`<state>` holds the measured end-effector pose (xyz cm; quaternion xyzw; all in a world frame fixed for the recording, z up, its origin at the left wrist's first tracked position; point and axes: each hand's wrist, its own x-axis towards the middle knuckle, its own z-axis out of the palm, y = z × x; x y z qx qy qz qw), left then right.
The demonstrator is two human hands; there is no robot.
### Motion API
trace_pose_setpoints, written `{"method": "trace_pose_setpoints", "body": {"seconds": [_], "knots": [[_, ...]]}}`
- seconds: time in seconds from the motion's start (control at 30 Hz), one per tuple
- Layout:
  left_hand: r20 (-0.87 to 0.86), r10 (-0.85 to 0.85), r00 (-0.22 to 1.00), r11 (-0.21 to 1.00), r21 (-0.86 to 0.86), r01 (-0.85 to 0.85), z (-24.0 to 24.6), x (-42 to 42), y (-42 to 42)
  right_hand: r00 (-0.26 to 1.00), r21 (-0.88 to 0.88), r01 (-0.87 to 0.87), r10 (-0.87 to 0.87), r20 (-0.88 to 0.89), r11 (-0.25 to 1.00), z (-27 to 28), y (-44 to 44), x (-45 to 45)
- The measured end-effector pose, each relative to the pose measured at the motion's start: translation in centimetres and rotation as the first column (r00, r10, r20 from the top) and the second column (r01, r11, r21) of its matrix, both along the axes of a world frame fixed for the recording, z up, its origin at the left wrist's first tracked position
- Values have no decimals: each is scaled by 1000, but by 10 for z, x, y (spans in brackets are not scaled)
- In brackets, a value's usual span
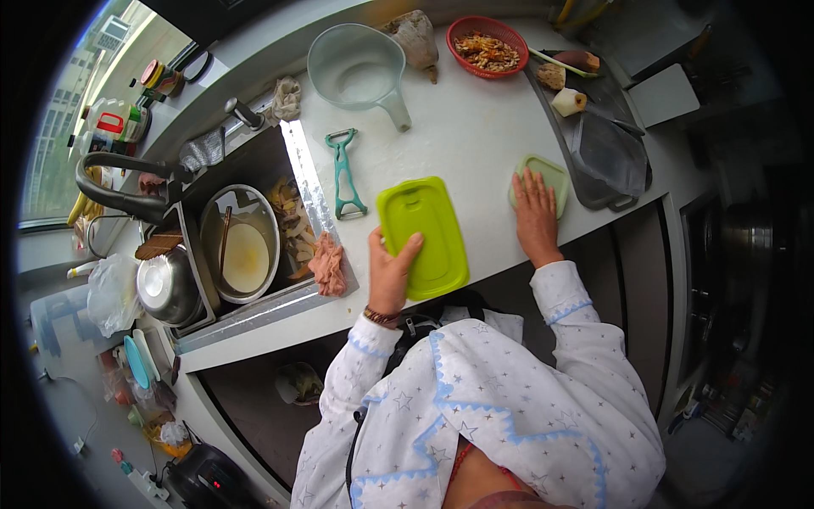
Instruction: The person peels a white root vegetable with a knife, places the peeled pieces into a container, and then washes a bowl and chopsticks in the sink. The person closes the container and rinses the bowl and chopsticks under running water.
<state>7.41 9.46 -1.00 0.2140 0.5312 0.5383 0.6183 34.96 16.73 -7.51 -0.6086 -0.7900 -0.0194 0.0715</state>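
My left hand point(389, 268) grips a lime-green rectangular plastic lid point(439, 254) by its near left edge, thumb on top. The lid is over the counter's front part; whether a container sits beneath it is hidden. Farther right, my right hand point(537, 219) lies with its fingers stretched over a smaller pale green plastic lid point(554, 177), close to the counter's front edge. That hand covers part of the pale lid. A teal Y-shaped peeler point(344, 175) rests on the white counter point(458, 137), left of the lime-green lid.
Left is a sink with a metal bowl point(275, 223), vegetable peelings point(289, 213) and a pink cloth point(328, 264) on its rim. Behind stand a translucent plastic ladle point(362, 70) and a red basket point(455, 48). A dark cutting board point(594, 184) with a knife and cut root vegetables lies right.
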Motion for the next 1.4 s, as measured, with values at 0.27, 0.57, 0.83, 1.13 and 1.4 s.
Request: {"method": "trace_pose_setpoints", "body": {"seconds": [0.27,0.57,0.83,1.13,1.4], "knots": [[-225,-191,955,981,-66,181,-92,142,59,946,70,15,9,-325,997,51,-11,32],[-322,-159,933,987,-60,147,-70,139,71,854,22,-60,63,-517,998,58,-15,1],[-813,-11,582,999,16,42,-71,135,73,901,69,-95,115,-418,993,38,-6,-24],[-640,428,638,903,264,-340,-15,-6,22,684,-255,-181,-65,-727,950,39,-68,-144],[-750,641,165,715,505,-484,-6,-325,2,942,-277,-27,-69,-328,960,-24,-87,-194]]}}
